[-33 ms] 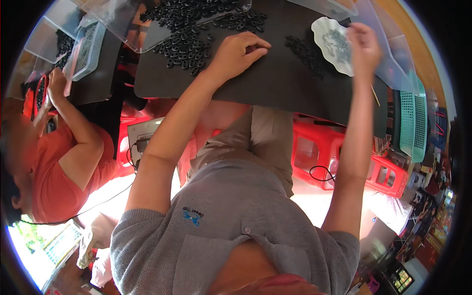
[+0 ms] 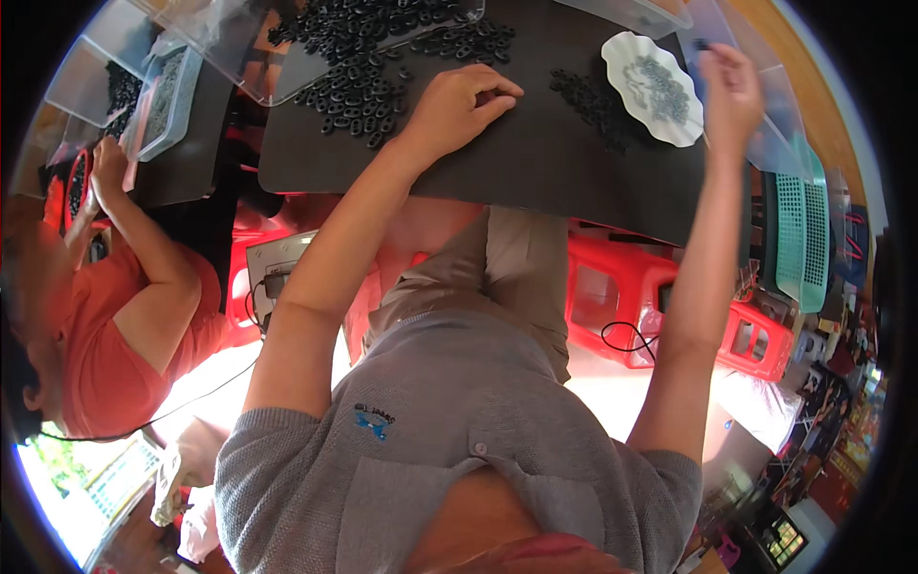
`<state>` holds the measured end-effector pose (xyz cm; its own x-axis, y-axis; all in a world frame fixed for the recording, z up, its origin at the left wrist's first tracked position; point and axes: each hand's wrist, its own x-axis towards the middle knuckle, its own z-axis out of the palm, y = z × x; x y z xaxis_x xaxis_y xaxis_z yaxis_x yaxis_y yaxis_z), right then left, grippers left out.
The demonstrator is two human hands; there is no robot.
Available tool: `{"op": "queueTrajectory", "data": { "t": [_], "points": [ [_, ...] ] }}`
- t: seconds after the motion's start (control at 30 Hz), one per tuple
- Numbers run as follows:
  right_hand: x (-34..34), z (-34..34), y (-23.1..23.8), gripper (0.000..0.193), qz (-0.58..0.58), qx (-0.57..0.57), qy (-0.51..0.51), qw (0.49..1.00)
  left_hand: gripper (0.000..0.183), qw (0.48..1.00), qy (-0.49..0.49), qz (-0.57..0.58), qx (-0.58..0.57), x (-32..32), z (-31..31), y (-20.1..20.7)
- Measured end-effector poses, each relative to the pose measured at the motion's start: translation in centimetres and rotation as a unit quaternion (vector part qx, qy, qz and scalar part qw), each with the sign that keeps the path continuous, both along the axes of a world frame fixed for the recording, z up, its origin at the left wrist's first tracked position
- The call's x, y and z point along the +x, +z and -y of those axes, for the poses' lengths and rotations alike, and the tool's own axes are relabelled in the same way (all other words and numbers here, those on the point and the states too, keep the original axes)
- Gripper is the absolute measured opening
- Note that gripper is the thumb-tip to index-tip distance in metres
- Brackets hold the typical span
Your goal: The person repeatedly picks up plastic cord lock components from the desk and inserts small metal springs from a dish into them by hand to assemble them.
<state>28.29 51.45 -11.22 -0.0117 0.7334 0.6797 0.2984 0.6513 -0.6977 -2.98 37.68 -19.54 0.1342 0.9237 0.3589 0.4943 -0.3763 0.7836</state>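
My left hand [image 2: 461, 110] rests on the dark table, fingers curled and thumb against the forefinger; whatever may be between them is too small to make out. Close to it lies a heap of small black oval pieces with holes [image 2: 359, 96]. On the right, my right hand [image 2: 734, 91] is raised beside a white scalloped plate [image 2: 618, 59] that carries many tiny greyish parts [image 2: 660, 88]. A small black piece [image 2: 703, 45] shows at its pinched fingertips, near the wall of a clear plastic bin [image 2: 773, 96]. Left of the plate is a smaller pile of black pieces [image 2: 595, 107].
A green basket [image 2: 801, 234] stands right of the table [image 2: 497, 172]. Red plastic stools [image 2: 612, 287] are below its edge. At left, a person in a red shirt [image 2: 143, 325] sits by another table with a clear tub [image 2: 177, 105] of small grey parts.
My right hand has moved to the right, away from the plate, and the black piece at its fingertips now shows. My left hand stays in nearly the same place.
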Motion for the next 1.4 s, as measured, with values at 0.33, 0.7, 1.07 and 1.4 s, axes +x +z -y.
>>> {"op": "queueTrajectory", "data": {
  "t": [0.33,0.7,1.07,1.4],
  "points": [
    [4.0,-0.3,0.0,0.014,0.366,0.21,-0.213,0.881,0.018,0.999,-0.004,-0.038,0.028,0.4,0.0,-0.6],
    [0.6,-0.5,-6.6,0.01,0.469,-0.101,-0.035,0.877,0.038,0.968,0.048,-0.179,0.167,2.0,-0.5,-1.1],
    [0.8,0.6,-5.9,0.012,0.346,-0.101,-0.037,0.932,0.018,0.982,-0.017,-0.137,0.127,5.3,-4.0,-1.4],
    [-7.9,5.2,-6.6,0.013,0.119,-0.132,0.101,0.979,0.014,0.983,-0.006,-0.108,0.149,3.1,-2.7,-1.3]
  ]
}}
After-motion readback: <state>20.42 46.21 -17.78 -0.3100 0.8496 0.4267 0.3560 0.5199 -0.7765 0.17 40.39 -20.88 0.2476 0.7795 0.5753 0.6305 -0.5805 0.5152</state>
